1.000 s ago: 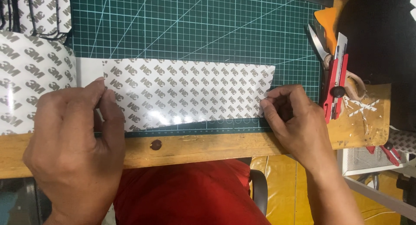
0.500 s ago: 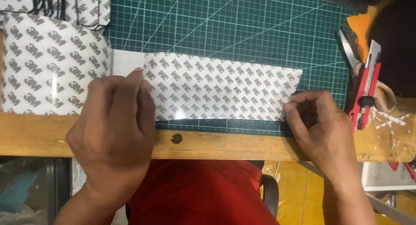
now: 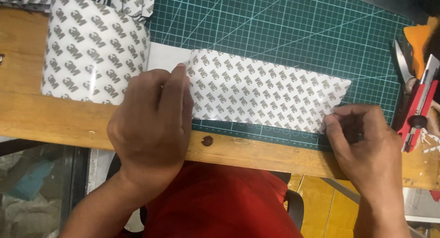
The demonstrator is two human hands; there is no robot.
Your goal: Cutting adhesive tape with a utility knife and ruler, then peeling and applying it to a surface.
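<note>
A white strip of adhesive backing sheet with a repeated grey pattern lies flat on the green cutting mat. My left hand presses down on the strip's left end with flat fingers. My right hand pinches the strip's lower right corner between thumb and fingertips, and that corner is slightly lifted. A plain white piece shows under the strip at its left end.
A larger curled sheet of the same patterned backing lies at the left on the wooden bench. A red utility knife, scissors and an orange tool sit at the right edge. More patterned pieces are stacked at the back left.
The view has shifted so the strip and both hands sit further right in the picture. My left hand has flattened onto the strip's left end. My right hand stays on the right corner.
</note>
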